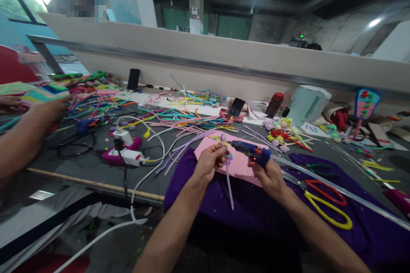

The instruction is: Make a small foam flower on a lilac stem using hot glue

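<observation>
My left hand pinches a lavender pipe cleaner, whose long tail hangs below the fingers and whose top ends in a small rounded purple shape. In my right hand is a blue hot glue gun with a red light lit on it. Its nozzle points left and comes close to the pipe cleaner's top; whether they touch I cannot tell. A clear glue stick runs out behind the gun to the right. Under both hands lies a pink sheet on a purple cloth.
Scissors with red and yellow handles lie at the right. Power strips and cables spread at the left. Pipe cleaners, a phone, a bottle and a kettle sit behind. Another person's arm reaches in from the left.
</observation>
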`<state>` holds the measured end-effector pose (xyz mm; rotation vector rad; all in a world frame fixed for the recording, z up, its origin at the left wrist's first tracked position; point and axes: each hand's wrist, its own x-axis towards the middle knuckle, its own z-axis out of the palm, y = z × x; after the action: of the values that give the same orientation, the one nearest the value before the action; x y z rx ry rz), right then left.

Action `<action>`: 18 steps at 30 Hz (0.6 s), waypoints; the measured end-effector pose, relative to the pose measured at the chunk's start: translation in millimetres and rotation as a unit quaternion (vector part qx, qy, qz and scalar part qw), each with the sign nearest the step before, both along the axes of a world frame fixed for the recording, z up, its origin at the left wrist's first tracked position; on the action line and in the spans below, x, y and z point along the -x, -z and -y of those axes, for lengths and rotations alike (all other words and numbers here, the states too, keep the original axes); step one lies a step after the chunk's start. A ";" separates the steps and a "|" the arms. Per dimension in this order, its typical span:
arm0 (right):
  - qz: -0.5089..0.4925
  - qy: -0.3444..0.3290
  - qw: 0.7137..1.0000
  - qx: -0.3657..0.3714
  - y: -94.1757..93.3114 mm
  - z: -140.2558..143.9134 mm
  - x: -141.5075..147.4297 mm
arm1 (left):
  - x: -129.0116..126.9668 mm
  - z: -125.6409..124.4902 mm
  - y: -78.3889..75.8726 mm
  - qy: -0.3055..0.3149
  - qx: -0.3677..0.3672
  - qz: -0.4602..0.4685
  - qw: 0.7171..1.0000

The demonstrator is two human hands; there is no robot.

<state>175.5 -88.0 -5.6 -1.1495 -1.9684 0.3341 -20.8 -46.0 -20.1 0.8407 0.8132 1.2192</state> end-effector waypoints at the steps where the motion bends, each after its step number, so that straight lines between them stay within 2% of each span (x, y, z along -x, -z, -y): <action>1: -0.022 0.003 1.000 0.016 -2.0 -0.7 -1.7 | 0.4 0.2 -0.7 0.000 0.002 0.001 1.000; 5: -0.137 0.047 0.985 0.097 -5.1 -13.8 -10.5 | 2.0 0.7 -3.7 -0.014 0.006 -0.004 1.000; 8: -0.206 0.053 0.961 0.177 0.7 -31.4 -18.9 | 2.4 0.6 -6.4 -0.036 0.001 0.005 0.999; 10: -0.218 0.065 0.950 0.214 6.9 -42.3 -25.0 | 2.4 0.4 -8.5 -0.049 -0.005 0.015 0.999; 14: -0.172 0.090 0.956 0.219 18.8 -56.8 -37.1 | 3.1 0.0 -10.9 -0.066 -0.007 0.021 0.998; 18: -0.035 0.145 0.972 0.181 24.1 -63.3 -46.6 | 4.7 -0.9 -9.7 -0.075 -0.014 0.006 0.997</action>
<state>222.1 -24.8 -29.7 -1.6128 -1.6874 0.5841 -25.4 -45.1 -10.5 0.8050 0.8635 1.3689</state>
